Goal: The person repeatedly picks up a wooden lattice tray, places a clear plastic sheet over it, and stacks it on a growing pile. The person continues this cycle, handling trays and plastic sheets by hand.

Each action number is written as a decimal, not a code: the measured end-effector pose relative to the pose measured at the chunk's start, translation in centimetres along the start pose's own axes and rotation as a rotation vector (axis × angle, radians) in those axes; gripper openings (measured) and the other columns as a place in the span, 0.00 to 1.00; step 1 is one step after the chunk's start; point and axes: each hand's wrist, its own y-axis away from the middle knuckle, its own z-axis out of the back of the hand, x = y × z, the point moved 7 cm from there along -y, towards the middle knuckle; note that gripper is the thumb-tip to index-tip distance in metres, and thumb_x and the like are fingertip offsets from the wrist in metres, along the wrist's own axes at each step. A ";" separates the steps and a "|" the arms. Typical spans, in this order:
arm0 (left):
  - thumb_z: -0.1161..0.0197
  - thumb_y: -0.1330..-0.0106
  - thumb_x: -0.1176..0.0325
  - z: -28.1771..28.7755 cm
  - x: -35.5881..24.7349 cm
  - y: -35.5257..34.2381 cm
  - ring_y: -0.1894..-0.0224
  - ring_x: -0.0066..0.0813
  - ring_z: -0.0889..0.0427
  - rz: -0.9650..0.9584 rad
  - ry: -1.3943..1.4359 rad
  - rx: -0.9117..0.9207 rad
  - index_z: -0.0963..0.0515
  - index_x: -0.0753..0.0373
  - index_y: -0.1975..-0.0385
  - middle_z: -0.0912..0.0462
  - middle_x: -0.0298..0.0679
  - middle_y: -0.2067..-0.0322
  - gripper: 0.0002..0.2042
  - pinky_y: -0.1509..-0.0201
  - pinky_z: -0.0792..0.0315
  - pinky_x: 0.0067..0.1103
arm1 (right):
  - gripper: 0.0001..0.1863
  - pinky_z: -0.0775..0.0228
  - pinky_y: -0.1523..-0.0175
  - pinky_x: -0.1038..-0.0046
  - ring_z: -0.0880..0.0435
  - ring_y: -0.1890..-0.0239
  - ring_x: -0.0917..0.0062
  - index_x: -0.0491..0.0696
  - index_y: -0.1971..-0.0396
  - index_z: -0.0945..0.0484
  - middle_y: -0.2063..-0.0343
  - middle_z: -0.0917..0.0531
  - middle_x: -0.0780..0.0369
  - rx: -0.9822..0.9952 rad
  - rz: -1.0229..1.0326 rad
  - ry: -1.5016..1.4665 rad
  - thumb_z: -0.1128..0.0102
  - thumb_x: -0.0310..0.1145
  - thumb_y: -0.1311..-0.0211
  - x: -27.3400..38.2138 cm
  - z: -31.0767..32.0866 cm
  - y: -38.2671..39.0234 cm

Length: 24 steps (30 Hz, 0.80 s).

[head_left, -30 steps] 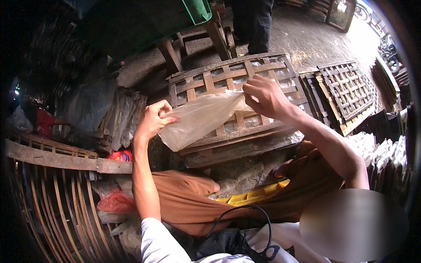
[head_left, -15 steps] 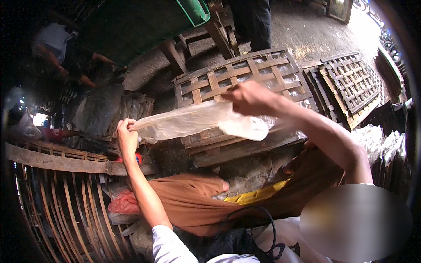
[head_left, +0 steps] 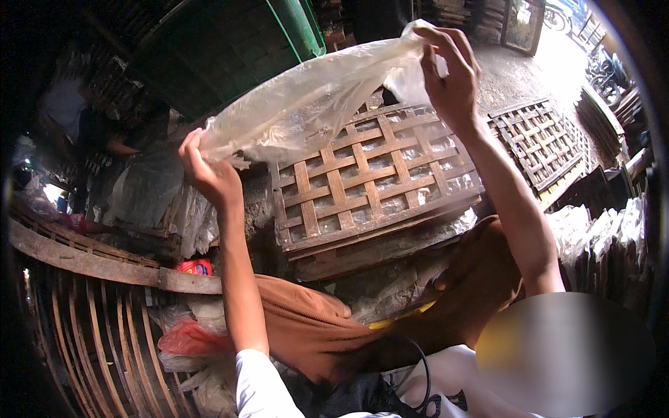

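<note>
Plastic sheet, translucent, spans the gap between the hands. Left hand and right hand well apart, each clamped on one end. Slatted wooden lattice panel lies below, between them.

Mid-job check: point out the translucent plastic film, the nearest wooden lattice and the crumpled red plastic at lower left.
Plastic film (head_left: 300, 97): head view, middle of its visible span.
Wooden lattice (head_left: 367, 181): head view, a slat near its centre.
Red plastic (head_left: 194, 337): head view, its crumpled middle.
</note>
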 end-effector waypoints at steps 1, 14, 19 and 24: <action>0.55 0.49 0.85 0.4 -0.1 0.6 0.53 0.42 0.25 -0.034 -0.021 0.042 0.29 0.69 0.58 0.25 0.48 0.58 0.17 0.49 0.31 0.31 | 0.18 0.24 0.62 0.72 0.20 0.66 0.68 0.50 0.57 0.25 0.64 0.23 0.58 -0.003 0.074 0.020 0.45 0.18 0.49 1.0 0.9 0.4; 0.50 0.45 0.85 -3.7 1.1 15.8 0.35 0.50 0.43 0.239 0.189 0.978 0.26 0.61 0.49 0.48 0.58 0.36 0.23 0.35 0.42 0.29 | 0.07 0.26 0.64 0.70 0.23 0.67 0.68 0.45 0.69 0.25 0.73 0.27 0.59 0.816 -0.114 0.132 0.46 0.20 0.49 -7.4 1.6 18.7; 0.46 0.43 0.76 -5.2 2.4 18.9 0.38 0.59 0.43 0.269 0.084 1.252 0.22 0.65 0.57 0.48 0.70 0.41 0.14 0.36 0.43 0.32 | 0.03 0.30 0.64 0.65 0.25 0.67 0.65 0.43 0.75 0.25 0.74 0.29 0.58 0.892 -0.258 0.098 0.49 0.21 0.47 -7.9 2.1 19.8; 0.46 0.42 0.72 -6.1 4.0 21.1 0.39 0.68 0.48 0.312 0.040 1.513 0.22 0.66 0.62 0.38 0.76 0.51 0.11 0.33 0.49 0.39 | 0.03 0.29 0.70 0.65 0.24 0.71 0.65 0.43 0.74 0.27 0.72 0.28 0.58 0.964 -0.220 0.087 0.48 0.21 0.51 -8.4 2.1 21.9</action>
